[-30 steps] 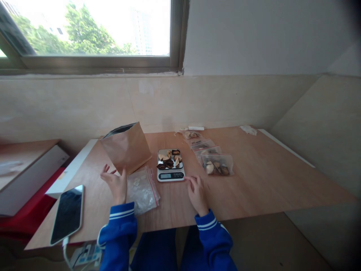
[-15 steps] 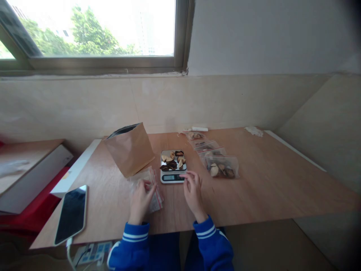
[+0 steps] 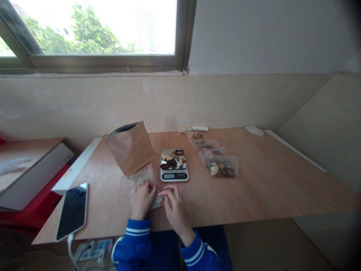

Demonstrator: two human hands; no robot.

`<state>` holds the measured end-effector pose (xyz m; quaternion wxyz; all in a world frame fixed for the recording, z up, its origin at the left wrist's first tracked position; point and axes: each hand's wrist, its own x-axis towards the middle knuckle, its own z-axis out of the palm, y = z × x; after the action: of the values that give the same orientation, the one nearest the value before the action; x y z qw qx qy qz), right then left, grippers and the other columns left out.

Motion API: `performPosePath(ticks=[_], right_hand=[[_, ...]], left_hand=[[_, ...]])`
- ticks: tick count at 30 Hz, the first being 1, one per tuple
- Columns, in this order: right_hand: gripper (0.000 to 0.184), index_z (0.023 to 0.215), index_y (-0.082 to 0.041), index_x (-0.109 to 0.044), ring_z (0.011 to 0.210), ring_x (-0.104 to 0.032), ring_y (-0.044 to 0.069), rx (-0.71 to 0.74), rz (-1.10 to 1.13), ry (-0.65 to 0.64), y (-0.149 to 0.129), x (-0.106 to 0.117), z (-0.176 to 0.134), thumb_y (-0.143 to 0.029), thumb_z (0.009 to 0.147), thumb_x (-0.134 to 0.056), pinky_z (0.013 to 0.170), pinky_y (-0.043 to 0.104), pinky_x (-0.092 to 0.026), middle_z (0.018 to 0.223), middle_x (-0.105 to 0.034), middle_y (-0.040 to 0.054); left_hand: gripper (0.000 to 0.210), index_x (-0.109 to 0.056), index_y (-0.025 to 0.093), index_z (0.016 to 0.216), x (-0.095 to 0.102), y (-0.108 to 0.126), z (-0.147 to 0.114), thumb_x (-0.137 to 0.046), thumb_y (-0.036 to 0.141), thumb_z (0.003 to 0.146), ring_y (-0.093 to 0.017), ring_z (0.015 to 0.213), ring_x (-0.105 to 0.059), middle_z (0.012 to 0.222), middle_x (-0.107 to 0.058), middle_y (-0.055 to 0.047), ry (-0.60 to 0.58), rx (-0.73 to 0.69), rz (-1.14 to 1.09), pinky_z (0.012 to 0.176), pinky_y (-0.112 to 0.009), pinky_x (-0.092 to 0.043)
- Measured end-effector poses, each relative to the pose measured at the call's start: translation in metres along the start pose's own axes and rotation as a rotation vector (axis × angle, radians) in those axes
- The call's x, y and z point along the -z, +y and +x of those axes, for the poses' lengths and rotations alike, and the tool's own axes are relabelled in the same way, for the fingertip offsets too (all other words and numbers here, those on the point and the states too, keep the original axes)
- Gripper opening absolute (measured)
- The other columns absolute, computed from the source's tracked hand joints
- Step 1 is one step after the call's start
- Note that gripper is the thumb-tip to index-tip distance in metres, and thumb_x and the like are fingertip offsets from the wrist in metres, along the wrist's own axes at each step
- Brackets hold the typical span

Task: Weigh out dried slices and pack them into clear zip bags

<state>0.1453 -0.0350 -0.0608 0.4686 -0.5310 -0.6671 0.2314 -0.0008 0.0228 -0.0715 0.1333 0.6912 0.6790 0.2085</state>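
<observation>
left hand (image 3: pixel 143 200), fingers curled, on clear bags (image 3: pixel 145 174) near the worktop's front edge (image 3: pixel 239 218); right hand (image 3: pixel 174 207), fingers bent, at their right side; either's grip i cannot tell. farther from that edge, a scale (image 3: pixel 175 180) bears dried slices (image 3: pixel 169 164).

- On my feed, a brown wooden table (image 3: pixel 262 180) spans the middle of the view.
- Near left edge: a phone (image 3: pixel 72 211), screen up.
- Behind, left of centre: a brown paper bag (image 3: pixel 130 148), its top open.
- Just before it: clear bags (image 3: pixel 145 173) with red seals.
- Centre: a white scale (image 3: pixel 175 177).
- Right of that: overlapping filled bags (image 3: pixel 222 166).
- Far right: crumpled tissue (image 3: pixel 254 130).
</observation>
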Motion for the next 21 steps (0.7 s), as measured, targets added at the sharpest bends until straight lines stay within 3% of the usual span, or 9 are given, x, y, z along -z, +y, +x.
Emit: performPosePath(ticks=[3, 7, 9, 11, 15, 21], right_hand=[[0.03, 0.099, -0.026, -0.063, 0.106, -0.053, 0.021, 0.007, 0.062, -0.047, -0.007, -0.013, -0.006, -0.007, 0.089, -0.042, 0.095, 0.04, -0.044, 0.111, -0.054, 0.0059], [0.03, 0.118, -0.025, -0.053, 0.117, -0.05, 0.023, -0.023, 0.173, 0.066, -0.009, -0.024, -0.009, -0.015, 0.092, -0.042, 0.097, 0.04, -0.046, 0.124, -0.05, 0.0102], [0.031, 0.124, -0.023, -0.047, 0.111, -0.054, 0.022, -0.069, 0.253, 0.078, -0.012, -0.027, -0.007, -0.021, 0.093, -0.042, 0.093, 0.039, -0.049, 0.124, -0.051, 0.0116], [0.03, 0.124, -0.022, -0.045, 0.097, -0.06, 0.019, -0.141, 0.344, 0.019, -0.018, -0.027, -0.002, -0.028, 0.095, -0.044, 0.086, 0.036, -0.052, 0.117, -0.056, 0.0105], [0.026, 0.11, -0.021, -0.052, 0.086, -0.063, 0.018, -0.234, 0.499, -0.073, -0.035, -0.021, 0.016, -0.04, 0.093, -0.051, 0.077, 0.03, -0.051, 0.1, -0.065, 0.0062], [0.03, 0.085, -0.019, -0.058, 0.071, -0.061, 0.016, -0.234, 0.595, -0.112, -0.042, -0.001, 0.034, -0.049, 0.088, -0.057, 0.065, 0.025, -0.047, 0.076, -0.063, 0.0013]], left_hand=[[0.021, -0.052, 0.02, 0.062, -0.006, -0.001, 0.002, -0.05, 0.027, 0.081, -0.023, 0.076, -0.055, 0.07, -0.061, -0.006, 0.031, -0.013, -0.038, 0.071, -0.034, -0.036], [0.025, -0.041, 0.022, 0.057, 0.0, -0.001, -0.002, -0.046, 0.029, 0.08, -0.018, 0.059, -0.048, 0.056, -0.05, 0.0, 0.158, 0.028, -0.289, 0.059, -0.029, -0.034], [0.025, -0.041, 0.022, 0.059, 0.01, 0.004, -0.006, -0.045, 0.032, 0.081, -0.016, 0.056, -0.047, 0.055, -0.048, 0.002, 0.232, 0.036, -0.429, 0.057, -0.027, -0.034], [0.024, -0.043, 0.021, 0.062, 0.024, 0.011, -0.011, -0.045, 0.034, 0.082, -0.014, 0.056, -0.047, 0.057, -0.048, 0.003, 0.228, -0.015, -0.542, 0.056, -0.025, -0.036], [0.024, -0.044, 0.021, 0.064, 0.044, 0.026, -0.015, -0.05, 0.034, 0.083, -0.012, 0.055, -0.047, 0.057, -0.047, 0.005, 0.174, -0.102, -0.667, 0.055, -0.023, -0.038], [0.025, -0.046, 0.02, 0.064, 0.056, 0.039, -0.017, -0.054, 0.031, 0.085, -0.011, 0.056, -0.048, 0.059, -0.048, 0.005, 0.279, -0.144, -0.67, 0.056, -0.021, -0.04]])
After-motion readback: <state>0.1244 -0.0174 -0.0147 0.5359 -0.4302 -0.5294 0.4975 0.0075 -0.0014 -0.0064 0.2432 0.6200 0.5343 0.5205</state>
